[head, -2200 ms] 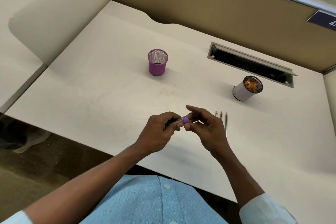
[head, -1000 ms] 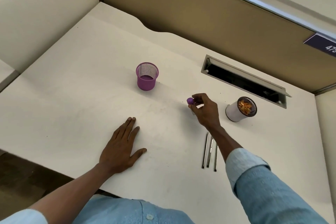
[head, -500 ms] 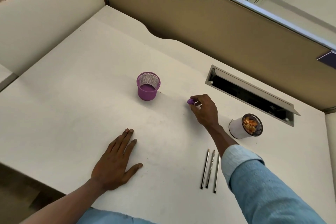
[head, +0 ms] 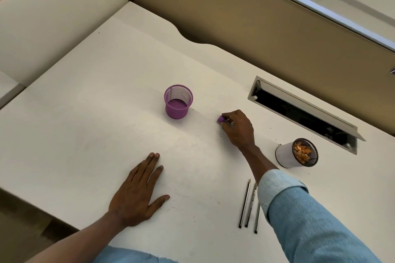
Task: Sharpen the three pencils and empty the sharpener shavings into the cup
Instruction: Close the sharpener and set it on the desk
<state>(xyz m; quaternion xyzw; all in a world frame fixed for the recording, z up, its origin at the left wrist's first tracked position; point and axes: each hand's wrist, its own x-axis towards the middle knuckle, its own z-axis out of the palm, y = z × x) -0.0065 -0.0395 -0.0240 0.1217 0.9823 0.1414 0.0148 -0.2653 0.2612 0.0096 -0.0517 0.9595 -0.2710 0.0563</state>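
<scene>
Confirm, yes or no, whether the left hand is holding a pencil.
No, the left hand lies flat on the desk with straight fingers, and the three pencils lie apart from it.

My desk (head: 85, 134) is smooth and matt, off-white, with dark specks. The holder (head: 178, 102) has a fine purple wire-mesh wall. The sharpener (head: 220, 119) in my right hand (head: 237, 129) looks like smooth purple plastic. The pencils (head: 245, 203) are glossy. My sleeve (head: 299, 220) is pale blue patterned cloth. The cable flap (head: 299, 104) is dull grey metal.
</scene>
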